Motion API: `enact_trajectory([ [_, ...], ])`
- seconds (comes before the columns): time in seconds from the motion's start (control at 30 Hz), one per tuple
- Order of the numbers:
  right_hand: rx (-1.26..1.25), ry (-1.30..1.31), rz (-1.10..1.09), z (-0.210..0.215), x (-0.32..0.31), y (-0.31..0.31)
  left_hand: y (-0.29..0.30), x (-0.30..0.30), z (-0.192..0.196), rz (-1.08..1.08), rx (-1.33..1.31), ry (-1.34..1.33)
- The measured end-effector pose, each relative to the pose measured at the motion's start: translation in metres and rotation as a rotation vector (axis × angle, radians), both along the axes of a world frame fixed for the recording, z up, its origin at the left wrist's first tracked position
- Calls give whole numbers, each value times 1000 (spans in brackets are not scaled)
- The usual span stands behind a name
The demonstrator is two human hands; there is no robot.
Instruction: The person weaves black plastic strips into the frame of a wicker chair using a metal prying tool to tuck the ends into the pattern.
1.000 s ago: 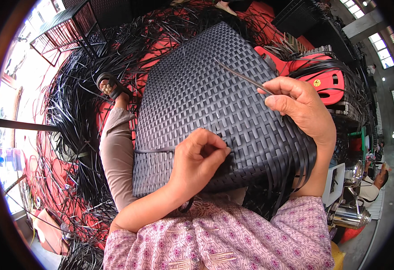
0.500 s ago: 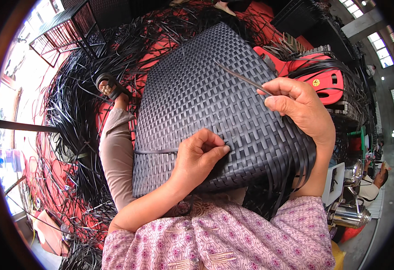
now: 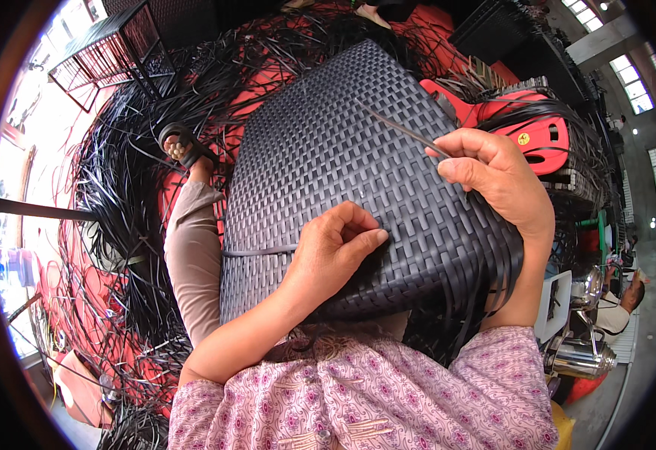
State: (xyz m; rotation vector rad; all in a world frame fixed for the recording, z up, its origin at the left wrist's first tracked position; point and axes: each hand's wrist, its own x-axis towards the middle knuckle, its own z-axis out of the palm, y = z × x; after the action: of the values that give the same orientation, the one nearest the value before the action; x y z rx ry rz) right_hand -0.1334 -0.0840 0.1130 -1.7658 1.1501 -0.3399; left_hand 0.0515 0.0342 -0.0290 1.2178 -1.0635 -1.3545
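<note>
A large dark grey woven panel [image 3: 320,150] of flat plastic strips lies across my lap, with loose strip ends [image 3: 467,300] hanging from its lower right edge. My right hand [image 3: 497,176] is closed above its right side, pinching a thin flat strip [image 3: 399,126] between thumb and forefinger; the strip points up and left over the weave. Resting low on the panel, my left hand [image 3: 335,244] has its thumb and fingertips pressed together at the weave. What they pinch is hidden. Another strip [image 3: 260,250] lies across the weave and passes out of sight at this hand.
Heaps of loose black strips [image 3: 129,225] cover the red floor at the left, around my sandalled foot [image 3: 185,146]. A black frame [image 3: 110,56] stands at the far left. Right of the panel are a red plastic seat [image 3: 527,135], a white tray [image 3: 554,306] and metal flasks [image 3: 579,356].
My left hand has shifted slightly up and to the right on the weave, still pinched. The right hand and its strip have hardly moved.
</note>
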Motion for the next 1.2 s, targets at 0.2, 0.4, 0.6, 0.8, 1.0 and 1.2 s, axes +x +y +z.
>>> enact_trajectory([
  [0.2, -7, 15, -10, 0, -3, 6, 1, 0, -1, -14, 67, 59],
  [0.4, -14, 45, 12, 0, -2, -2, -20, 3, 2, -68, 157, 165],
  [0.6, -36, 2, 44, -2, -2, -3, -25, 0, -4, -123, 54, 6],
  [0.8, -44, 22, 50, 0, -3, -2, -27, 1, 14, -183, -73, -252],
  [1.0, -16, -20, 35, -1, -3, -1, -33, 4, 5, -217, -18, -102],
  [1.2, -13, -19, 36, 0, -4, 0, -35, 3, 15, -241, -83, -248],
])
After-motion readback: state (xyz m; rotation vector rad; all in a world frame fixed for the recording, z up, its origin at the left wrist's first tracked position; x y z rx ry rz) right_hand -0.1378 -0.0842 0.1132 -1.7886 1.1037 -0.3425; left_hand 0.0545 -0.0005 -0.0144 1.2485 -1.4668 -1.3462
